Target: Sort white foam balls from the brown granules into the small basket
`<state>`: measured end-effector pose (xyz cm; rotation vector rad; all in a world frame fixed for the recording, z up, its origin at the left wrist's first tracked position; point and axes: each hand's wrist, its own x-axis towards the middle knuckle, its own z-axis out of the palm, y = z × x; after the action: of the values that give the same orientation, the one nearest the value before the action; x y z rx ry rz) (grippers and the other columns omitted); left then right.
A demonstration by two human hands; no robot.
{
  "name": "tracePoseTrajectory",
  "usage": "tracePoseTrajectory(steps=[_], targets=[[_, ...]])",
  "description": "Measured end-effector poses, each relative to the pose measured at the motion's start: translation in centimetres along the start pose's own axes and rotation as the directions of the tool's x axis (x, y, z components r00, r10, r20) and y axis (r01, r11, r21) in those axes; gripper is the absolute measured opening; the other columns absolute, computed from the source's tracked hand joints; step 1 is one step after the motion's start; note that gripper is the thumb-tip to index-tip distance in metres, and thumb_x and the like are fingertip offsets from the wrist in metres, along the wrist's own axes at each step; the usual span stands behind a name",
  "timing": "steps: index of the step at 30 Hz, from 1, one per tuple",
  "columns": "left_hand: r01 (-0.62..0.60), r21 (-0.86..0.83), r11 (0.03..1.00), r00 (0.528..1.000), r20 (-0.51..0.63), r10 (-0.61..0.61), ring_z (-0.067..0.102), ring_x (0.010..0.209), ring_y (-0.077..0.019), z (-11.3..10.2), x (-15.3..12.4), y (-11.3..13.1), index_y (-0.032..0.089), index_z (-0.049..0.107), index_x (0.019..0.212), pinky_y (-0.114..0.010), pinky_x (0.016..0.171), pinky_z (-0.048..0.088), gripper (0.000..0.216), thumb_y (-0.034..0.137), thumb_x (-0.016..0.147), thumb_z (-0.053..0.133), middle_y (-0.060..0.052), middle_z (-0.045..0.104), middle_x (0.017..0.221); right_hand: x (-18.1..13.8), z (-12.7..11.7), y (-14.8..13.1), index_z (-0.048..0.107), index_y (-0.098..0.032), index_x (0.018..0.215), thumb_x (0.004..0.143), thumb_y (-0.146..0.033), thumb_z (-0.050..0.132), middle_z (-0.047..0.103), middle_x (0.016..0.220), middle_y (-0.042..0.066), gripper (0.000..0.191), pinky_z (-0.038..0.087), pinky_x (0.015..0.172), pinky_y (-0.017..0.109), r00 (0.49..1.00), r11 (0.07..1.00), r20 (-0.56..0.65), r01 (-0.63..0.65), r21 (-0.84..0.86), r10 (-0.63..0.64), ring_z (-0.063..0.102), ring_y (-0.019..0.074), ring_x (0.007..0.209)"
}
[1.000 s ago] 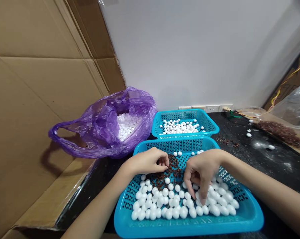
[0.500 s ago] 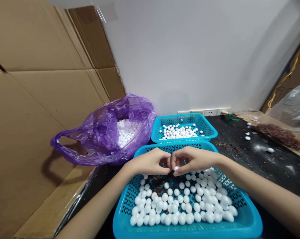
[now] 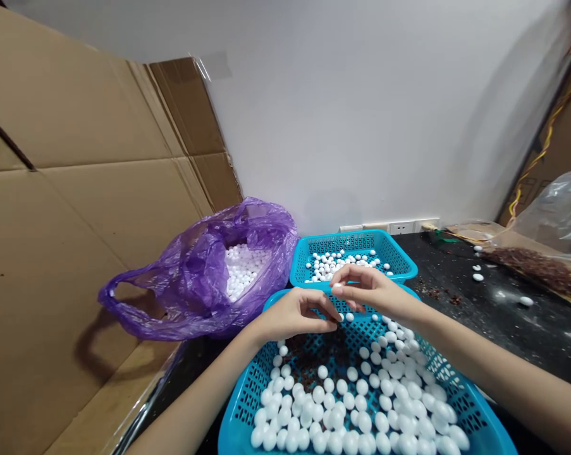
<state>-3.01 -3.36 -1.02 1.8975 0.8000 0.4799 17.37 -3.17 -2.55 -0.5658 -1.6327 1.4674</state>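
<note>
The near blue plastic basket [image 3: 240, 392] holds many small white egg-shaped balls [image 3: 335, 417] and dark reddish-brown shreds [image 3: 308, 360]. Over its far part, my left hand [image 3: 304, 311] is closed in a pinch, fingertips together; whatever they hold is too small to make out, and a white ball shows just beside them. Slightly higher and to the right, my right hand [image 3: 368, 292] pinches one white ball [image 3: 336, 287] between thumb and fingers, near the far rim. The two hands are close but apart.
Behind stands a second blue basket [image 3: 403, 262] with more white balls. A purple plastic bag [image 3: 181, 278] of white balls sits left, beside cardboard [image 3: 76, 221]. Loose balls [image 3: 526, 301] and brown shreds [image 3: 536, 265] lie right on the black table [image 3: 484, 341], near a clear bag [image 3: 564, 199].
My hands, which met at the fingertips, have parted. The right hand has risen toward the far basket with its white ball; the left stays pinched. The view has tilted slightly up.
</note>
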Motion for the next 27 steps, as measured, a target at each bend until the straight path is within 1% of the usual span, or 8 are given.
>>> tracePoseTrajectory(steps=[3, 5, 8, 11, 14, 18, 23, 27], targets=[[-0.128, 0.113, 0.985, 0.965, -0.216, 0.15, 0.063, 0.084, -0.0146, 0.15, -0.48, 0.36, 0.016, 0.069, 0.079, -0.028, 0.077, 0.053, 0.007, 0.019, 0.073, 0.068, -0.004, 0.065, 0.086, 0.29, -0.34, 0.35, 0.061, -0.018, 0.089, 0.079, -0.038, 0.067, 0.054, 0.082, 0.001, 0.023, 0.036, 0.044, 0.021, 0.992, 1.0, -0.124, 0.017, 0.014, -0.015, 0.046, 0.0086, 0.053], [-0.184, 0.154, 0.971, 0.927, -0.3, 0.224, 0.063, 0.082, -0.0137, 0.24, -0.7, 0.37, 0.017, 0.07, 0.077, -0.027, 0.073, 0.054, 0.004, 0.016, 0.073, 0.067, -0.003, 0.063, 0.087, 0.34, -0.38, 0.46, 0.062, -0.018, 0.09, 0.079, -0.038, 0.067, 0.055, 0.084, 0.003, 0.024, 0.038, 0.044, 0.022, 0.991, 1.0, -0.137, -0.003, 0.006, 0.004, 0.048, 0.0097, 0.055], [-0.226, 0.187, 0.956, 0.883, -0.375, 0.282, 0.064, 0.079, -0.0133, 0.29, -0.85, 0.13, 0.018, 0.071, 0.075, -0.027, 0.071, 0.057, 0.003, 0.016, 0.073, 0.068, -0.003, 0.06, 0.088, 0.22, -0.16, 0.33, 0.063, -0.018, 0.091, 0.078, -0.038, 0.068, 0.056, 0.089, 0.005, 0.025, 0.041, 0.046, 0.022, 0.995, 1.0, -0.103, -0.012, -0.01, 0.011, 0.051, 0.0114, 0.059], [-0.235, 0.221, 0.946, 0.865, -0.397, 0.308, 0.064, 0.075, -0.0121, 0.3, -0.86, -0.03, 0.018, 0.071, 0.074, -0.026, 0.068, 0.057, 0.003, 0.017, 0.072, 0.07, -0.002, 0.059, 0.085, 0.02, 0.1, 0.04, 0.064, -0.018, 0.091, 0.079, -0.038, 0.067, 0.057, 0.089, 0.005, 0.024, 0.042, 0.046, 0.022, 0.998, 1.0, -0.06, -0.007, -0.02, 0.005, 0.052, 0.0121, 0.061], [-0.231, 0.249, 0.941, 0.866, -0.388, 0.316, 0.063, 0.07, -0.0112, 0.31, -0.82, 0.09, 0.018, 0.071, 0.073, -0.024, 0.065, 0.057, 0.002, 0.019, 0.073, 0.07, -0.003, 0.062, 0.081, -0.07, 0.19, -0.11, 0.065, -0.018, 0.093, 0.081, -0.037, 0.065, 0.058, 0.089, 0.005, 0.022, 0.043, 0.047, 0.022, 1.0, 1.0, -0.008, 0.001, -0.025, -0.002, 0.052, 0.0122, 0.062], [-0.241, 0.24, 0.94, 0.87, -0.376, 0.319, 0.064, 0.071, -0.0125, 0.34, -0.76, 0.37, 0.017, 0.07, 0.072, -0.025, 0.066, 0.056, 0.003, 0.019, 0.073, 0.069, -0.004, 0.066, 0.079, -0.02, 0.13, 0.04, 0.066, -0.019, 0.099, 0.083, -0.037, 0.063, 0.059, 0.082, 0.004, 0.023, 0.044, 0.048, 0.022, 0.998, 1.0, 0.068, 0.016, -0.005, -0.016, 0.054, 0.0128, 0.062], [-0.199, 0.235, 0.951, 0.864, -0.415, 0.283, 0.065, 0.072, -0.0131, 0.38, -0.69, 0.27, 0.016, 0.067, 0.072, -0.025, 0.065, 0.056, 0.008, 0.023, 0.073, 0.07, -0.003, 0.068, 0.076, 0.0, 0.11, 0.17, 0.067, -0.02, 0.101, 0.083, -0.038, 0.064, 0.061, 0.08, 0.003, 0.026, 0.046, 0.05, 0.023, 0.997, 1.0, 0.079, -0.004, 0.006, 0.003, 0.057, 0.0137, 0.062], [-0.161, 0.255, 0.953, 0.841, -0.47, 0.268, 0.064, 0.072, -0.0126, 0.37, -0.68, -0.05, 0.016, 0.064, 0.079, -0.025, 0.065, 0.055, 0.015, 0.027, 0.071, 0.072, -0.002, 0.068, 0.079, -0.09, 0.11, 0.06, 0.067, -0.021, 0.102, 0.083, -0.037, 0.065, 0.061, 0.084, 0.004, 0.025, 0.047, 0.05, 0.024, 0.997, 1.0, 0.083, 0.007, 0.007, -0.008, 0.056, 0.0138, 0.063]])
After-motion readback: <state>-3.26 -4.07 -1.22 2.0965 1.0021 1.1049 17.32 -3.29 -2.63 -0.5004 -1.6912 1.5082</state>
